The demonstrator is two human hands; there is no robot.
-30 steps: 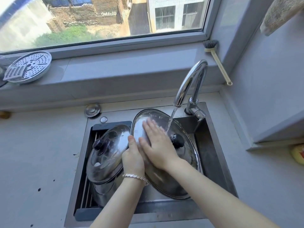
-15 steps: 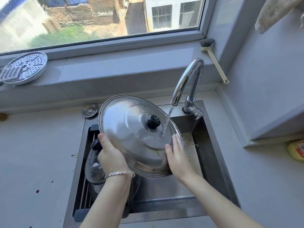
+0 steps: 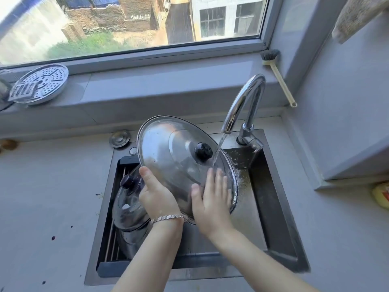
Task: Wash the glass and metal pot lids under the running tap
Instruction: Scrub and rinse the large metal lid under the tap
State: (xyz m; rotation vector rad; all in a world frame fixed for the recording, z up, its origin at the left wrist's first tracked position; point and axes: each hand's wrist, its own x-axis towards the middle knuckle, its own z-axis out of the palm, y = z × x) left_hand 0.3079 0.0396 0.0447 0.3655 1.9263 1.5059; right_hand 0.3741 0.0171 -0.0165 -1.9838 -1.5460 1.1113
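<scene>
A large metal pot lid (image 3: 168, 152) with a black knob (image 3: 203, 151) is held tilted over the sink (image 3: 275, 209), its top towards me. My left hand (image 3: 156, 194) grips its lower left rim. My right hand (image 3: 212, 199) lies flat, fingers apart, on the lid's lower right surface. Water from the chrome tap (image 3: 242, 102) falls on the lid's right side and splashes. A glass lid (image 3: 128, 205) with a dark knob rests on a steel pot (image 3: 134, 241) at the sink's left, partly hidden behind my left hand.
A perforated steamer plate (image 3: 42, 84) and a small grater lean on the window ledge at the left. A dish brush (image 3: 277, 76) leans in the right corner. A round metal cap (image 3: 119, 139) lies behind the sink. A yellow object (image 3: 381, 194) sits on the counter at far right.
The metal lid was flipped from underside up to top side up, then shifted right under the stream. My right hand went from the lid's rim onto its lower right surface.
</scene>
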